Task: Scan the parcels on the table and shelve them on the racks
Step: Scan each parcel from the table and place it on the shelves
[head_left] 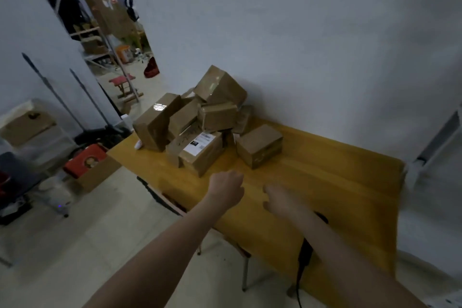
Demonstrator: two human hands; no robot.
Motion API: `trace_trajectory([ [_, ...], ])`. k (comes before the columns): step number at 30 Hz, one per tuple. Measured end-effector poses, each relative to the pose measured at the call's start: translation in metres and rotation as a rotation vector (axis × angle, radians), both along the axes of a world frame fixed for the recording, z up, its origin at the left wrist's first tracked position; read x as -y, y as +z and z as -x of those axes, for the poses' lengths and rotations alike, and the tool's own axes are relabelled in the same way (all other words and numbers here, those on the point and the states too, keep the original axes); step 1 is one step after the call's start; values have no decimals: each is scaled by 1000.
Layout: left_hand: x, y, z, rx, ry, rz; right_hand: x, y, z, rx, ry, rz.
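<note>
Head view: both bare arms reach over a yellow table (325,182). The left hand (226,189) is loosely curled, holding nothing; the blurred right hand (281,199) seems relaxed, empty. Brown parcels (200,120) are piled just beyond both hands.

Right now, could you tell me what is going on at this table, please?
A person reaches both bare hands over the yellow wooden table toward a heap of brown taped cardboard parcels. The left hand and the right hand hold nothing yet. A black handheld scanner lies near the table's front edge, under the right forearm.
</note>
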State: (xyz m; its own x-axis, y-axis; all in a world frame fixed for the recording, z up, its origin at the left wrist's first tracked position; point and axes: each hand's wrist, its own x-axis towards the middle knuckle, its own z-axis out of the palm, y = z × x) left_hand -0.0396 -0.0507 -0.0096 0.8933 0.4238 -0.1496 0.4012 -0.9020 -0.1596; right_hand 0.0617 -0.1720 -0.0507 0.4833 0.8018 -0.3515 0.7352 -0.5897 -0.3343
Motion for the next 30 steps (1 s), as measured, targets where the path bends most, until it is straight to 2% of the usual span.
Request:
trace_trajectory([
  [9, -99, -44, -98, 10, -73, 58, -61, -43, -76, -37, -173, 68],
  [14, -158, -70, -157, 9, -89, 131, -118, -54, -110, -8, -330, -11],
  [18, -198, -94, -198, -23, -102, 242, -173, -67, -130, -7, -497, -95],
  [23, -229, -125, -232, -108, -160, 377, -230, -80, -151, -187, -795, -91],
  [26, -237, -140, -241, -114, -216, 394, -255, -87, -161, -260, -962, -62],
  [30, -245, -149, -243, -30, -175, 644, -279, -99, -170, -346, -1220, -97],
])
